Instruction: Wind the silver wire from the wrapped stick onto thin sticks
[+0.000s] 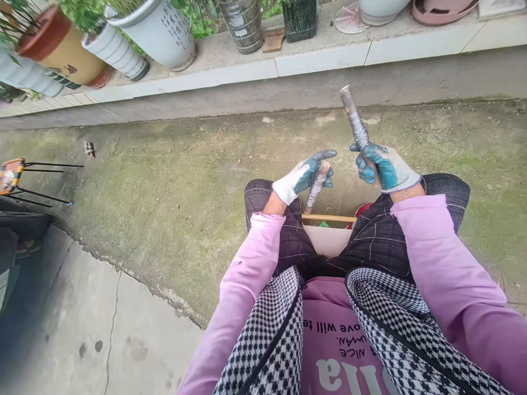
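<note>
My left hand (302, 175) wears a white work glove with a dark teal coated palm. Its fingers close round a short rod (315, 192) wound with pale thread or fine wire, while the index finger points out to the right. In the same kind of glove, my right hand (387, 167) grips a longer rod (357, 126), tilted up and away, its middle wrapped in silvery strand. Whether the strand is thread or wire I cannot tell. The hands are apart above my lap. Below them a light wooden bar (329, 218) lies between my knees.
Potted plants, among them a large white pot (158, 35) and a yellow-brown pot (68, 49), line a tiled ledge (247, 74) ahead. At the left stands a small woven stool (11, 175) with black legs. Mossy concrete (177, 181) surrounds me.
</note>
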Action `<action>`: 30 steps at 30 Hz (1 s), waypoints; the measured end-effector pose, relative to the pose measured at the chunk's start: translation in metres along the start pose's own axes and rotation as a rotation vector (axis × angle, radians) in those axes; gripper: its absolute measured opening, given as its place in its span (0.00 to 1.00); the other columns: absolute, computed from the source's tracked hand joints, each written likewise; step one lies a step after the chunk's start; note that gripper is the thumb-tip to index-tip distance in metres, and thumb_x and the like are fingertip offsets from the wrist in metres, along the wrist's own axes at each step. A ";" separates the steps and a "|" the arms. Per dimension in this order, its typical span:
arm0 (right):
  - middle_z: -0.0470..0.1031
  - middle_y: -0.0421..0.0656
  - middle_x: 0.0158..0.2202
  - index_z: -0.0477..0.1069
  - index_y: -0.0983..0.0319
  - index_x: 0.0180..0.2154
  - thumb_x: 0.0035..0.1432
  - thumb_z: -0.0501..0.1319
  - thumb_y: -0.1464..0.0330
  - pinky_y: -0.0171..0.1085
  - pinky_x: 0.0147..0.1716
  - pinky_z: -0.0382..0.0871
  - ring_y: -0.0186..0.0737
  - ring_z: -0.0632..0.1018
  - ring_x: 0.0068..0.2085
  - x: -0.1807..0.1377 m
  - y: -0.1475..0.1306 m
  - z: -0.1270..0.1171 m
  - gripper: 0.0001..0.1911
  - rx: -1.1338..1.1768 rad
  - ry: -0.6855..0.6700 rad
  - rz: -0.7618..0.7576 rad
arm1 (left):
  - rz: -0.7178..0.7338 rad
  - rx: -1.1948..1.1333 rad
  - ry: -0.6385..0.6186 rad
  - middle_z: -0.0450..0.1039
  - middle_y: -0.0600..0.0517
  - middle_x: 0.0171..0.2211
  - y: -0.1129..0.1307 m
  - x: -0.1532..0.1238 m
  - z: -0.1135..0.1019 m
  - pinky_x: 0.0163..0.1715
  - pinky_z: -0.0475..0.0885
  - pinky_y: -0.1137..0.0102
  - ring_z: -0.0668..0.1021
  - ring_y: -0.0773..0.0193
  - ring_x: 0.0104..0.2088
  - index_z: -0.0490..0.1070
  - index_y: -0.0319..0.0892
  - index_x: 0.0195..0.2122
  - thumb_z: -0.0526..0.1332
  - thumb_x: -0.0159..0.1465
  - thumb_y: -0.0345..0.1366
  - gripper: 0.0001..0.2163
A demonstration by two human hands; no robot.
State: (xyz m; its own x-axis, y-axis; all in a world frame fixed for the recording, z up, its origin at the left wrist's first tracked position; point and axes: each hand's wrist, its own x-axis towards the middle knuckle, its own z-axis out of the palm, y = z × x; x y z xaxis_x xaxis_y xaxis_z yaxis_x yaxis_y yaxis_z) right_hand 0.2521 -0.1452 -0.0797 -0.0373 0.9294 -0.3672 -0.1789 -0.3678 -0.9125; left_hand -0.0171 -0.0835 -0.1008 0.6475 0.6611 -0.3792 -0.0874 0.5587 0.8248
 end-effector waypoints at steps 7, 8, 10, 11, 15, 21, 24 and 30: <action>0.64 0.33 0.31 0.74 0.52 0.54 0.76 0.77 0.49 0.43 0.29 0.53 0.36 0.55 0.27 0.000 -0.009 -0.006 0.20 0.106 0.112 -0.051 | -0.002 0.120 0.234 0.80 0.62 0.34 -0.009 0.012 0.011 0.39 0.78 0.70 0.78 0.70 0.30 0.81 0.41 0.63 0.82 0.57 0.32 0.31; 0.64 0.33 0.31 0.74 0.52 0.53 0.74 0.78 0.50 0.43 0.28 0.52 0.36 0.55 0.27 0.000 -0.008 -0.005 0.20 0.120 0.106 -0.053 | 0.013 0.069 0.289 0.78 0.63 0.33 -0.007 0.012 0.013 0.36 0.76 0.71 0.76 0.71 0.28 0.80 0.42 0.62 0.81 0.60 0.33 0.28; 0.65 0.33 0.31 0.74 0.52 0.52 0.69 0.81 0.50 0.42 0.26 0.51 0.35 0.55 0.26 -0.001 -0.005 -0.003 0.23 0.136 0.077 -0.053 | 0.032 -0.030 0.364 0.76 0.63 0.32 0.000 0.011 0.017 0.31 0.73 0.72 0.74 0.71 0.26 0.79 0.44 0.60 0.79 0.67 0.36 0.22; 0.66 0.33 0.30 0.75 0.52 0.51 0.66 0.83 0.49 0.41 0.25 0.51 0.35 0.56 0.26 -0.002 -0.003 -0.001 0.26 0.138 0.051 -0.053 | 0.035 -0.068 0.388 0.76 0.63 0.31 0.004 0.010 0.018 0.30 0.71 0.73 0.74 0.71 0.25 0.78 0.45 0.59 0.78 0.70 0.37 0.19; 0.68 0.32 0.28 0.78 0.54 0.51 0.52 0.89 0.46 0.38 0.21 0.49 0.33 0.57 0.23 -0.003 0.005 0.009 0.35 0.129 -0.089 -0.046 | 0.047 -0.177 0.440 0.77 0.60 0.32 0.016 0.007 0.018 0.28 0.70 0.73 0.74 0.71 0.25 0.79 0.45 0.58 0.79 0.76 0.44 0.17; 0.73 0.34 0.25 0.85 0.61 0.50 0.53 0.92 0.48 0.36 0.18 0.54 0.33 0.64 0.20 -0.008 0.016 0.016 0.35 0.021 -0.358 0.057 | 0.001 -0.416 0.468 0.74 0.58 0.28 0.021 0.010 0.021 0.22 0.63 0.71 0.66 0.70 0.20 0.81 0.44 0.52 0.70 0.87 0.48 0.12; 0.71 0.33 0.23 0.85 0.60 0.48 0.57 0.91 0.45 0.36 0.16 0.53 0.32 0.61 0.18 -0.010 0.018 0.013 0.34 0.088 -0.415 0.001 | -0.022 -0.518 0.456 0.71 0.60 0.27 0.027 0.003 0.025 0.19 0.58 0.73 0.63 0.70 0.17 0.81 0.44 0.53 0.69 0.88 0.55 0.18; 0.66 0.28 0.21 0.83 0.55 0.47 0.63 0.89 0.39 0.34 0.13 0.48 0.30 0.53 0.16 -0.030 0.014 0.003 0.32 0.274 -0.466 -0.163 | 0.028 -0.632 0.387 0.70 0.62 0.27 0.032 -0.039 0.047 0.15 0.56 0.76 0.61 0.73 0.15 0.80 0.45 0.57 0.69 0.85 0.67 0.26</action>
State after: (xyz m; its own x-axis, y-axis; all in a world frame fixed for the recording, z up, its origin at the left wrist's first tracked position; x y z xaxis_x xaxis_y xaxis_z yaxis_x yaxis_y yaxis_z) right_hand 0.2475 -0.1781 -0.0810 -0.4070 0.9121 -0.0500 -0.4652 -0.2540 -0.8480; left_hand -0.0098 -0.1149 -0.0393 0.3358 0.7431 -0.5788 -0.5949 0.6438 0.4813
